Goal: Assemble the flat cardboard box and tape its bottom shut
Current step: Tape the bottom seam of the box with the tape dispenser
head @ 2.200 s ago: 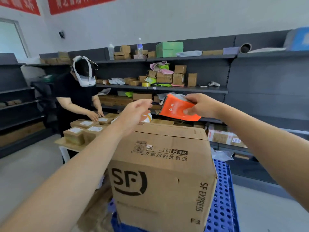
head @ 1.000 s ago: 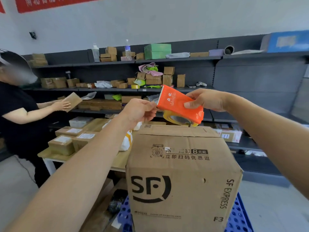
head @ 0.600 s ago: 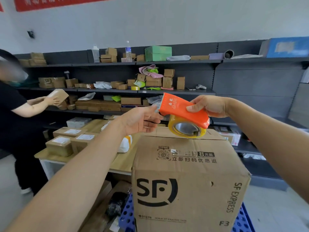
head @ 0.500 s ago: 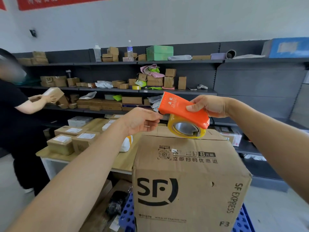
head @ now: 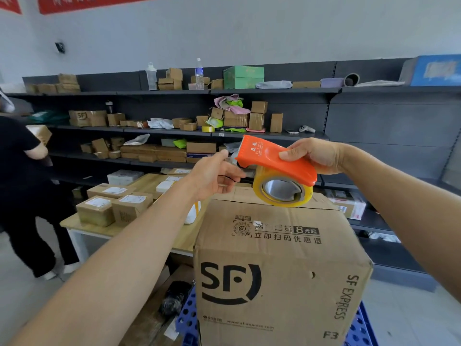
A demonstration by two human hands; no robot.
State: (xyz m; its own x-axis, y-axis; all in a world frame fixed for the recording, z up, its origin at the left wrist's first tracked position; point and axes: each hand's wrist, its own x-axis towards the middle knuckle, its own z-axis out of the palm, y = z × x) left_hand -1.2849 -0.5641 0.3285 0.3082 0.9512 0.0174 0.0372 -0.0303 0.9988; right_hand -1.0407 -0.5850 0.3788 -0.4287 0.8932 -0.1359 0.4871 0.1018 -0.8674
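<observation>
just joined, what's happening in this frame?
A person is about to tape a closed SF cardboard box that stands on a blue plastic pallet. Their right hand grips an orange tape dispenser, its tape roll just above the box's upward face. Their left hand reaches to the dispenser's mouth; whether it pinches the tape end is unclear. No tape shows on the flaps yet. Another person works at the left beside a table of small parcels.

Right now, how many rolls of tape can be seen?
2. One yellowish roll sits in the orange dispenser held by the right hand over the SF box; one yellow roll lies on the middle shelf. More may be hidden among shelf clutter.
</observation>
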